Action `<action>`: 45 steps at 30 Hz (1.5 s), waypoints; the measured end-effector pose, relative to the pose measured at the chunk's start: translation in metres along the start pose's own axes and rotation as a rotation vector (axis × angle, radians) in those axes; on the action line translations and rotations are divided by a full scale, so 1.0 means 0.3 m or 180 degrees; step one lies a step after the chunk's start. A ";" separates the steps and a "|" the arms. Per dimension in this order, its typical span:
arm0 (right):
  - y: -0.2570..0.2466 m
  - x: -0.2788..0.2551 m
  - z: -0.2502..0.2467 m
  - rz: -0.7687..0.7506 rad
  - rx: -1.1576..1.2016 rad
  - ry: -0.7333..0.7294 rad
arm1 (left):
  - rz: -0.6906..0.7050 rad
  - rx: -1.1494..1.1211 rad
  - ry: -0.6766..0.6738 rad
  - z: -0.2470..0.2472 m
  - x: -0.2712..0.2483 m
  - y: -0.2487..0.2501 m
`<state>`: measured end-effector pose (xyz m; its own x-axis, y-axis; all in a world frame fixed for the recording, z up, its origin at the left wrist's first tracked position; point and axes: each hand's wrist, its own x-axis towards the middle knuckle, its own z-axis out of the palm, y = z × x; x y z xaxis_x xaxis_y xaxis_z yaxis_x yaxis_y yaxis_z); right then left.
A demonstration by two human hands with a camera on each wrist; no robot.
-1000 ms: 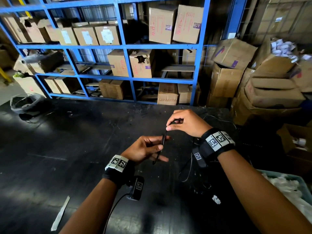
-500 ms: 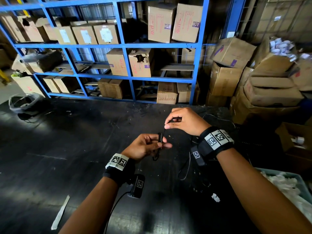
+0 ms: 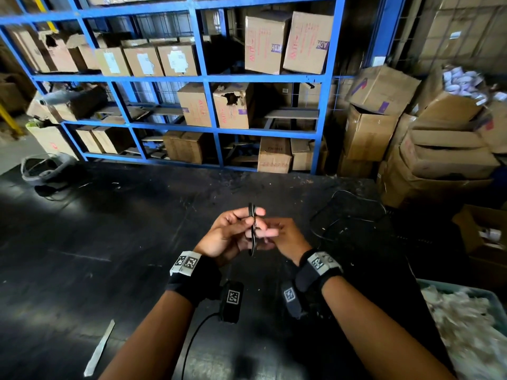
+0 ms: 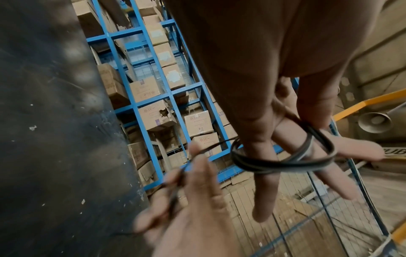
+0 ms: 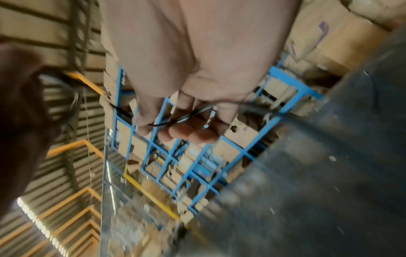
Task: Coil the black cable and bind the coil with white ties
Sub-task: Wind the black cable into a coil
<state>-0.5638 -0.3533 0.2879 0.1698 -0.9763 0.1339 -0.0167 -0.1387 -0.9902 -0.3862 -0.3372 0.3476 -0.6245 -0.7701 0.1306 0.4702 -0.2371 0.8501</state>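
A small coil of the black cable (image 3: 252, 229) stands upright between my two hands over the black table (image 3: 109, 242). In the left wrist view the coil (image 4: 283, 164) is wound round the straight fingers of my left hand (image 4: 292, 144), and the thumb presses it there. My left hand (image 3: 238, 223) is just left of my right hand (image 3: 274, 234). The right hand (image 4: 193, 191) pinches the loose strand (image 4: 186, 167) leading to the coil. In the blurred right wrist view the strand (image 5: 182, 118) crosses the curled fingers (image 5: 175, 133). The loose remainder of the cable (image 3: 348, 212) lies on the table to the right.
A teal bin (image 3: 452, 286) of white material sits at the lower right. A pale flat strip (image 3: 98, 349) lies on the table at the lower left. Blue shelving (image 3: 203, 78) with cardboard boxes stands behind the table, stacked boxes (image 3: 439, 154) at the right, a grey basket (image 3: 46, 168) far left.
My right hand has come down from above and behind the left hand to right beside it, bringing the strand round. The left hand has risen and the coil now stands upright.
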 end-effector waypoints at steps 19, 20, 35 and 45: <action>-0.197 -0.169 -0.007 -0.0834 -0.3418 -0.1155 | 0.0073 0.0564 0.0818 -0.116 0.015 -0.053; -0.227 -0.164 -0.014 -0.0852 -0.3372 -0.1149 | -0.0004 0.0609 0.0732 -0.100 0.014 -0.062; -0.236 0.021 -0.178 -0.0428 -0.1790 -0.1207 | -0.0556 0.0313 -0.0127 -0.041 -0.027 -0.073; -0.152 0.016 -0.161 -0.0091 -0.1179 -0.0977 | -0.0472 0.0057 0.0147 -0.071 -0.013 -0.081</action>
<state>-0.6099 -0.3597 0.3356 0.4573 -0.8850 0.0876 -0.3482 -0.2688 -0.8981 -0.3819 -0.3411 0.3155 -0.6568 -0.7538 -0.0202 0.3636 -0.3400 0.8673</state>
